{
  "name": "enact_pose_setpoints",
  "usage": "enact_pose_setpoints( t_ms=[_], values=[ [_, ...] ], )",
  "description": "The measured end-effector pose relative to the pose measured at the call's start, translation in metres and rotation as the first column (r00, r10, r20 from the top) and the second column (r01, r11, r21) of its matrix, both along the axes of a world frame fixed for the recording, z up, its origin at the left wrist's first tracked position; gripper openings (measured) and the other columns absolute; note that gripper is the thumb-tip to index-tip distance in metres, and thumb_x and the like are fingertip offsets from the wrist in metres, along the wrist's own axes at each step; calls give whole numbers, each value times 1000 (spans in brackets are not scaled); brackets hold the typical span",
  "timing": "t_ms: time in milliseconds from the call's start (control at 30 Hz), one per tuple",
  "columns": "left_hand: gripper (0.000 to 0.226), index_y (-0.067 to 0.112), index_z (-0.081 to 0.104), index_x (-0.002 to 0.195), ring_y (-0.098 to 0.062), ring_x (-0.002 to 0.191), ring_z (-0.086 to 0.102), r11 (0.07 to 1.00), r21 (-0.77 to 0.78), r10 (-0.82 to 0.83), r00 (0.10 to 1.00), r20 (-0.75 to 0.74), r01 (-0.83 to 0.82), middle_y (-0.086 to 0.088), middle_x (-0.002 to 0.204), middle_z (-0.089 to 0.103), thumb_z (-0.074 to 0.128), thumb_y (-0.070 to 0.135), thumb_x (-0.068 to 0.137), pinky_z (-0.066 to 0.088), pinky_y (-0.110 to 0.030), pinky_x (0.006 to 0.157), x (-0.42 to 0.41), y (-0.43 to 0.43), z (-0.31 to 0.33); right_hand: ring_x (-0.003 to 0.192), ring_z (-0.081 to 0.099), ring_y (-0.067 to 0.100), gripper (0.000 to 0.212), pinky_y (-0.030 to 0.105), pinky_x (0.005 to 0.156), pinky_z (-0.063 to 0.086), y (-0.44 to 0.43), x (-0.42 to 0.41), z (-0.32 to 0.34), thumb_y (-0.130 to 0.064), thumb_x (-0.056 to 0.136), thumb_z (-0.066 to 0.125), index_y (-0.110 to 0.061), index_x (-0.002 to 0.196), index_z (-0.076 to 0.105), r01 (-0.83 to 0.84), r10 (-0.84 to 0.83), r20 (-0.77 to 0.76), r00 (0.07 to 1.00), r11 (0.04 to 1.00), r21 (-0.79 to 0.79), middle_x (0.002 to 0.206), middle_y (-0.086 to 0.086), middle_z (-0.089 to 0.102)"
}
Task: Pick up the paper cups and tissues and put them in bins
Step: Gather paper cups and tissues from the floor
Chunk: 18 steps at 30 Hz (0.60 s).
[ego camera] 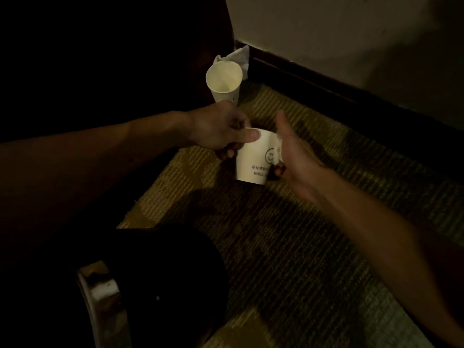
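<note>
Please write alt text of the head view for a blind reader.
In dim light, the left hand grips a printed paper cup by its rim over carpet; the right hand touches its side. Beyond, a second paper cup and a tissue sit by the wall.

Smiley-printed white paper cup held upright, second white paper cup beyond, mouth tilted toward camera, crumpled white tissue behind it

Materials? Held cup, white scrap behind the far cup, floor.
The held cup: looks like matte white paperboard, with a printed smiley and text. The scrap behind the far cup: thin soft tissue, judging by its crumpled folds. The floor: ribbed olive-tan carpet, probably low pile; the light is dim.
</note>
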<state>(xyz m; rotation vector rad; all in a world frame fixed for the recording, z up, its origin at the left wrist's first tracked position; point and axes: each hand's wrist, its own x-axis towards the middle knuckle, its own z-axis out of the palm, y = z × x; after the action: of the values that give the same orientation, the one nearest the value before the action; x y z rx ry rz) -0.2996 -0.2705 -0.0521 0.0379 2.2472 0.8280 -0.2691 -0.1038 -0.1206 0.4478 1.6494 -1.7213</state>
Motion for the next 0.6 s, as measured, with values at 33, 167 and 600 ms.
enact_pose_setpoints(
  t_ms=[33, 167, 600],
  values=[
    [30, 4, 64, 92, -7, 58, 65, 999, 34, 28, 1000, 10, -28, 4, 61, 65, 56, 32, 96, 51, -17, 51, 2, 4, 0, 104, 59, 17, 74, 37, 89, 48, 2, -1, 0, -78, 86, 34, -22, 130, 55, -31, 30, -25, 999, 999, -15, 119, 3, 62],
    [25, 9, 63, 93, -10, 67, 68, 982, 129, 120, 985, 123, -135, 3, 66, 65, 55, 31, 98, 55, -21, 59, 4, 13, -1, 97, 71, 22, 69, 38, 80, 59, 7, 0, 4, -64, 81, 63, -18, 131, 57, 29, -32, -41, 999, 997, -76, 116, 10, 69],
    [46, 16, 53, 129, -17, 77, 70, 884, -423, 110, 967, -228, -201, -8, 105, 69, 62, 40, 91, 53, -26, 52, -38, -20, -26, 84, 72, 21, 52, 37, 72, 60, 22, -2, -1, -51, 78, 74, -16, 115, 66, 144, -140, 30, 990, 970, -196, 101, 9, 74]
  ],
)
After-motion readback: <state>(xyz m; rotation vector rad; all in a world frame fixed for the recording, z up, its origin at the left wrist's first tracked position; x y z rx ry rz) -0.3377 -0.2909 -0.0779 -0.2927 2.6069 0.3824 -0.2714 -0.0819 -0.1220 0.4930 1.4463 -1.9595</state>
